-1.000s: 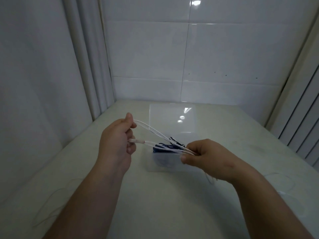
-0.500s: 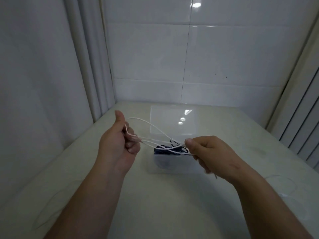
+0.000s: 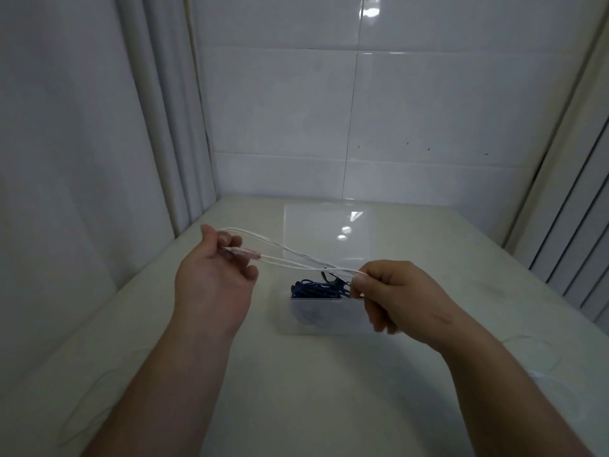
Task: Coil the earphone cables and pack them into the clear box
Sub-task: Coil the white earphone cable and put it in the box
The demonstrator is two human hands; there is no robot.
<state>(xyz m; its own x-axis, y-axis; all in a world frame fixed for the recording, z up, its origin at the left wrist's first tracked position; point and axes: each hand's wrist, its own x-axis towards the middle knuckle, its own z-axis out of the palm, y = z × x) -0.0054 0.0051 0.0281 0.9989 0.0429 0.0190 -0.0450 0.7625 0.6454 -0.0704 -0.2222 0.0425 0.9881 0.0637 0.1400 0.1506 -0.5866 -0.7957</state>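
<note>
A white earphone cable (image 3: pixel 290 257) is stretched in long loops between my two hands, above the table. My left hand (image 3: pixel 217 275) holds one end of the loops, with the pinkish plug lying across its fingers. My right hand (image 3: pixel 392 293) pinches the other end of the loops over the clear box (image 3: pixel 324 316). The box stands open in the middle of the table, its lid (image 3: pixel 326 234) raised behind it. A dark blue coiled cable (image 3: pixel 316 289) lies inside the box.
Thin white cables lie loose on the pale table at the near left (image 3: pixel 87 400) and at the right (image 3: pixel 540 357). White tiled walls close in behind and on the left; a slatted panel (image 3: pixel 573 245) stands at the right.
My hands have drawn apart, pulling the white loops longer and tauter. My left hand has shifted left and opened its fingers somewhat; my right hand stays over the box.
</note>
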